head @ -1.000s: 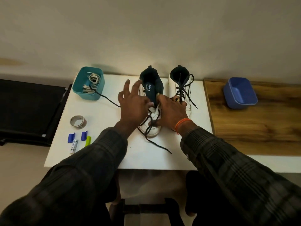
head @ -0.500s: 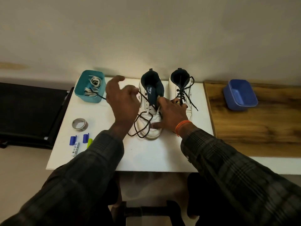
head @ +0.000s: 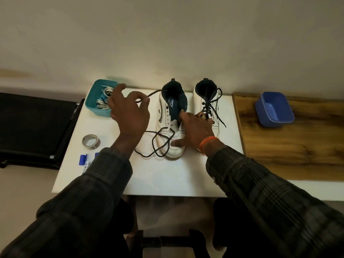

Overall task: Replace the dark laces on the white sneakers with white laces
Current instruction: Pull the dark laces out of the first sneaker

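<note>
Two white sneakers stand side by side on the white table (head: 167,179). The left sneaker (head: 172,125) has its dark tongue showing and its eyelets mostly bare. A loose dark lace (head: 160,144) loops over its toe and trails onto the table. My left hand (head: 130,112) pinches that lace near one end, raised to the left of the shoe. My right hand (head: 195,131) holds the left sneaker's right side, thumb on the toe. The right sneaker (head: 208,107) still carries its dark lace. White laces (head: 104,98) lie in a teal bin (head: 96,108).
A roll of tape (head: 91,142) and small blue-capped items (head: 82,160) lie at the table's left. A blue tub (head: 273,108) sits on the wooden surface (head: 297,146) to the right. A black object (head: 33,123) lies left of the table. The wall is close behind.
My left hand has moved left and away from the left sneaker, drawing the dark lace out with it. The right hand has stayed on the shoe.
</note>
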